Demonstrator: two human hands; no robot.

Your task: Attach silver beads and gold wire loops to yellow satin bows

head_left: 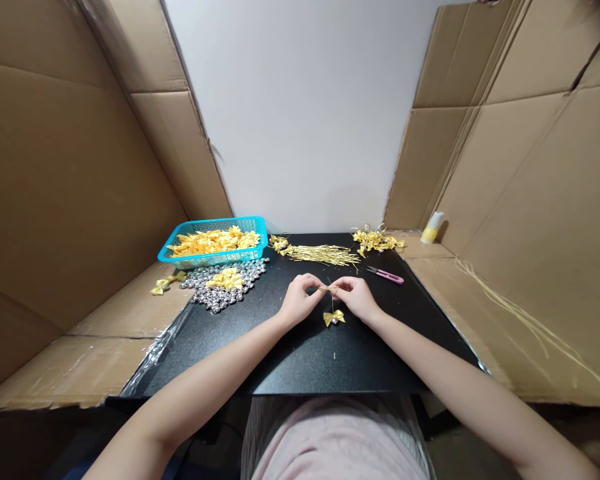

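My left hand (301, 295) and my right hand (354, 295) meet over the middle of the black table, thumbs and forefingers pinched close together. Between them runs a thin gold cord (333, 301), its upper part held in both pinches. On the cord's lower end is a yellow ribbon bow (334, 317) with a small silver bell or bead (335, 321) at its centre. I cannot tell whether the bow hangs or rests on the table. Beyond my hands lies a bundle of cut gold cords (323, 254). Pink-handled thread snips (386, 274) lie past my right hand.
A turquoise basket (215, 259) of yellow bows stands at the back left. Silver beads or bells (215, 299) spread before it, with several bows (226, 279) on top. A pile of corded bows (377, 240) and a thread spool (432, 228) sit back right. Cardboard walls (530, 173) flank the table.
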